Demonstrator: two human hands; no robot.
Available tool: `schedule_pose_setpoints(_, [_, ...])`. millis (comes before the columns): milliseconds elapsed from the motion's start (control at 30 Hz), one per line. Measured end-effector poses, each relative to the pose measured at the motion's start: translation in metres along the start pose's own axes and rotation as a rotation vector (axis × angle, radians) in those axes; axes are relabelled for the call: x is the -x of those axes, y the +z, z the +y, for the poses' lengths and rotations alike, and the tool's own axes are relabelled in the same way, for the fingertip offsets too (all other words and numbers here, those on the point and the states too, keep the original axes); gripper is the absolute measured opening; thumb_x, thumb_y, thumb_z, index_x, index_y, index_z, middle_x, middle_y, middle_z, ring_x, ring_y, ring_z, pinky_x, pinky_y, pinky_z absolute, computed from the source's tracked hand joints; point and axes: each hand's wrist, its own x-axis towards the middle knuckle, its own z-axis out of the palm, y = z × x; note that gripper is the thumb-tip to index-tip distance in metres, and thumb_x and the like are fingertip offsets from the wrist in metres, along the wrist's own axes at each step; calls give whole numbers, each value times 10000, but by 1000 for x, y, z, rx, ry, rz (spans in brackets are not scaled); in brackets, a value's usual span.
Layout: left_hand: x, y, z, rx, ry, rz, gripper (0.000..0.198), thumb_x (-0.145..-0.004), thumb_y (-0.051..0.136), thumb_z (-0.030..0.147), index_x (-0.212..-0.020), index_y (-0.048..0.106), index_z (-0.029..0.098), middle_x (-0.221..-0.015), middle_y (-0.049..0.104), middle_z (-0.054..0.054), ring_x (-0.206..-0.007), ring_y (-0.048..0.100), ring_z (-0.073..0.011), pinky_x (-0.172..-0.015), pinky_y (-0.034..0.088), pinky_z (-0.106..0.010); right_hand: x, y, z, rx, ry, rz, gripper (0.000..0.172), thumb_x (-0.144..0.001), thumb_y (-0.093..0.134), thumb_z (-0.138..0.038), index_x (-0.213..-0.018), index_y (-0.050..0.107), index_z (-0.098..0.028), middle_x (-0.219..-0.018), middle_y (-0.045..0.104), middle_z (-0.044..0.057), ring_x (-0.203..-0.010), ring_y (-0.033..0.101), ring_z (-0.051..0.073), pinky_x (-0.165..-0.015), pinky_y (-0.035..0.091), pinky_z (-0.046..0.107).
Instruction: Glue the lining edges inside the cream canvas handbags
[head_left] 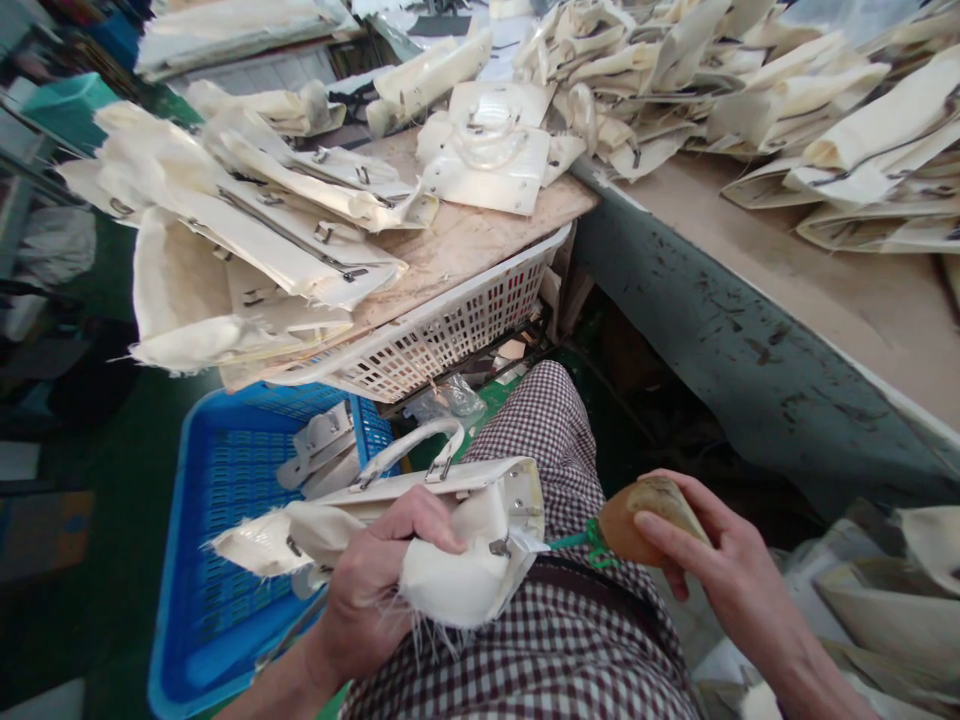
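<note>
My left hand (382, 575) is closed on a cream handbag (435, 482) above my lap. The bag has a loop handle, metal fittings and frayed fabric edges. Its open flap end points toward my right hand (712, 545), which grips a brownish squeeze bottle (634, 525) lying on its side. From the bottle runs a thin green nozzle (571, 539), with a green tie around its base. The nozzle's tip reaches the bag's edge near a metal fitting; whether it touches cannot be made out.
A blue basket (174, 560) with cream pieces stands at my left. Unfinished cream bags (277, 220) lie on a wooden board (480, 235) above a white crate (450, 340). More bags (877, 140) pile on the right table (810, 260). Cream pieces (885, 610) lie lower right.
</note>
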Motion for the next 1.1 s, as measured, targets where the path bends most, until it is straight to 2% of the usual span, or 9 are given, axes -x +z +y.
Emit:
schedule_pose_setpoints(267, [-3,0,0,-4,18,-4,62,-901,731,218,-955,758,228,-820,666,-47,-772,589,-173,-679,506,-298,7,4,10,-149,82,-83,570,-762,834,-583,-1148,659,-201,-800,685,25,-435,472,139,-369,405,244])
schedule_pose_setpoints(567, [-2,-2,-5,41,-31,-5,69,-933,681,213,-930,749,220,-841,658,-56,-795,587,-183,-691,494,-306,29,17,9,-339,149,-16,543,-748,862,-542,-1144,677,-220,-870,669,41,-526,504,161,-357,393,217])
schedule_pose_setpoints(733, [-5,-2,-4,-9,10,13,29,-902,726,222,-919,748,216,-810,664,-50,-771,587,-182,-679,498,-302,34,21,15,-432,191,13,514,-733,870,-518,-1110,692,-217,-836,658,42,-494,468,148,-341,345,211])
schedule_pose_setpoints(967, [-6,0,-1,9,-34,30,64,-922,705,261,-909,758,226,-796,665,-46,-752,596,-177,-660,497,-294,19,8,20,-345,158,4,543,-765,866,-523,-1150,672,-194,-804,654,30,-498,449,142,-363,378,216])
schedule_pose_setpoints(1100, [-6,-1,-1,-4,-7,6,62,-926,700,251,-932,756,225,-800,664,-50,-755,589,-179,-667,496,-299,13,4,21,-290,123,30,556,-767,867,-529,-1159,672,-188,-854,667,41,-505,468,148,-366,391,227])
